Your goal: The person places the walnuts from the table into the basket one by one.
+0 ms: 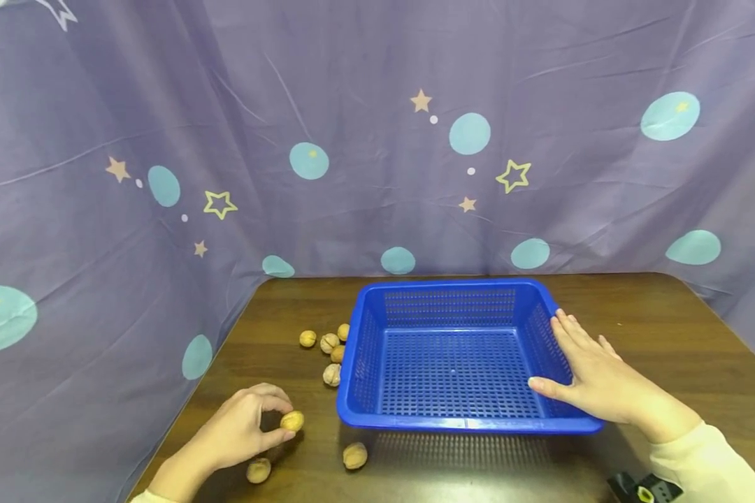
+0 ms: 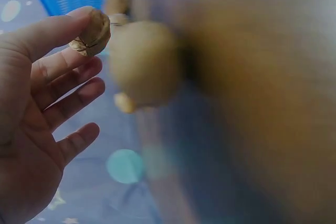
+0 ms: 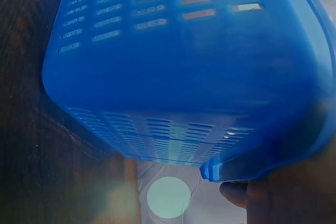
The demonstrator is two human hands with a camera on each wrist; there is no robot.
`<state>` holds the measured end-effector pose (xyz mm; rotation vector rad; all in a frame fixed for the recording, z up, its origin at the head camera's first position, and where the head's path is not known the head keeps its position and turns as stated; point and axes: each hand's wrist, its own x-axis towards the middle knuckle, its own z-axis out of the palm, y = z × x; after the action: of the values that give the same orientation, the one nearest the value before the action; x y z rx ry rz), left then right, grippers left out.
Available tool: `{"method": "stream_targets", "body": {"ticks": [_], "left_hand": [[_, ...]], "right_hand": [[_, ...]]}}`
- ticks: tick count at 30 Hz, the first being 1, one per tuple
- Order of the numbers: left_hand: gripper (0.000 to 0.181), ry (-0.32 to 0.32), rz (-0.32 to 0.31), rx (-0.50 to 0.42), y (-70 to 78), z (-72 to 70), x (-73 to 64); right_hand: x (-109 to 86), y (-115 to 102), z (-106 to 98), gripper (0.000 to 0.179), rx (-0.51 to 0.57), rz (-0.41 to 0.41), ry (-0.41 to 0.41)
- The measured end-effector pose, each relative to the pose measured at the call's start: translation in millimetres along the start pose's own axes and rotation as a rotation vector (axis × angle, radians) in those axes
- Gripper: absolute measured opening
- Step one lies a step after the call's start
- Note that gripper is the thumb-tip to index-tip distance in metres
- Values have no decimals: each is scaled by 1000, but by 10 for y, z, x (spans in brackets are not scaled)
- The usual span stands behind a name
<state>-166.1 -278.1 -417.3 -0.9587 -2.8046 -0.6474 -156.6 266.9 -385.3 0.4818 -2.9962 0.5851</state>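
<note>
In the head view my left hand pinches a walnut between thumb and fingers, left of the basket. The left wrist view shows this walnut at the thumb tip, the other fingers spread loosely. A blue perforated plastic basket stands on the table with nothing in it. My right hand rests on its right rim, fingers fairly straight and thumb reaching over the inside. In the right wrist view the basket wall hides most of that hand. Beside my left hand lies a walnut; another walnut lies before the basket.
Several walnuts cluster against the basket's left side, with one walnut slightly apart. The brown wooden table ends at a patterned purple curtain. A black device is by the right sleeve.
</note>
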Motion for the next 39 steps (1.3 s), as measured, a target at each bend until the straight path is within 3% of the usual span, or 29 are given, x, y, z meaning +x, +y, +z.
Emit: {"method": "stream_targets", "body": {"ticks": [4, 9, 14, 18, 28, 35, 39], "left_hand": [[24, 81, 56, 51, 112, -172, 247], [25, 126, 141, 115, 311, -405, 576], [25, 136, 222, 142, 581, -605, 915], [23, 121, 250, 137, 750, -663, 1172], [22, -27, 285, 156, 1064, -514, 1908], [26, -89, 240, 151, 1189, -282, 2411], [22, -111, 255, 127, 1261, -115, 2655]], "right_hand": [[-9, -6, -12, 106, -3, 6, 9], [-5, -22, -27, 105, -12, 3, 18], [-22, -42, -48, 104, -38, -4, 19], [-55, -50, -41, 105, -46, -15, 22], [-73, -49, 14, 107, -44, -29, 42], [-73, -66, 13, 107, -34, -32, 42], [-76, -73, 13, 107, -30, -31, 44]]}}
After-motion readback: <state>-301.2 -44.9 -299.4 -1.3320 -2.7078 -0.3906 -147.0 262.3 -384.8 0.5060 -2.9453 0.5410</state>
